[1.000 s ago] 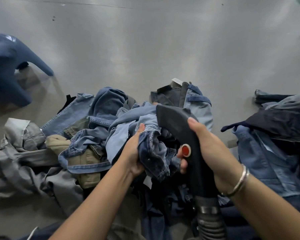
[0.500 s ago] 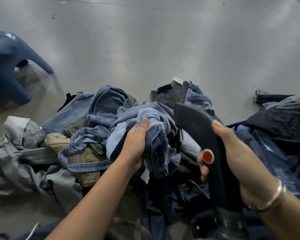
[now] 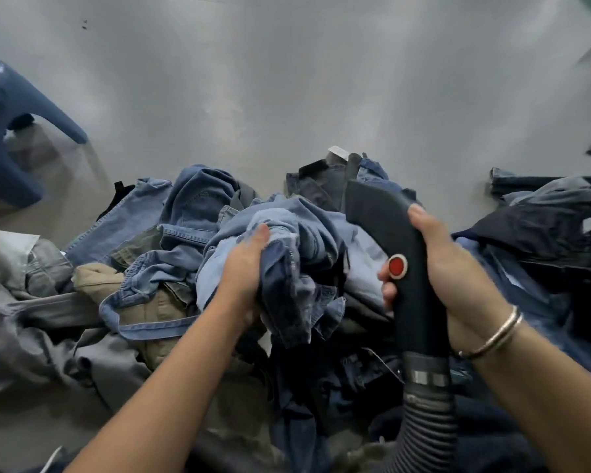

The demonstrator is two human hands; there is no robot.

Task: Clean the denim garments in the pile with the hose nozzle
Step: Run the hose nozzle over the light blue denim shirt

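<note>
Gripping a bunched denim garment point(image 3: 287, 264) above the pile point(image 3: 171, 268), the left hand point(image 3: 244, 278) curls its fingers into the cloth. Just beside it, the right hand point(image 3: 447, 268) wraps the black hose nozzle point(image 3: 389, 240), thumb near its red button point(image 3: 398, 266). The nozzle's mouth, apparently clear of the fabric, points toward the grey floor point(image 3: 287, 90).

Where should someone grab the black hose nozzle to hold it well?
Grip the hose nozzle on its curved black neck above the ribbed hose, coming from its right, as the right hand does. The neck looks narrow enough to wrap, and the thumb lies beside the red button.
</note>
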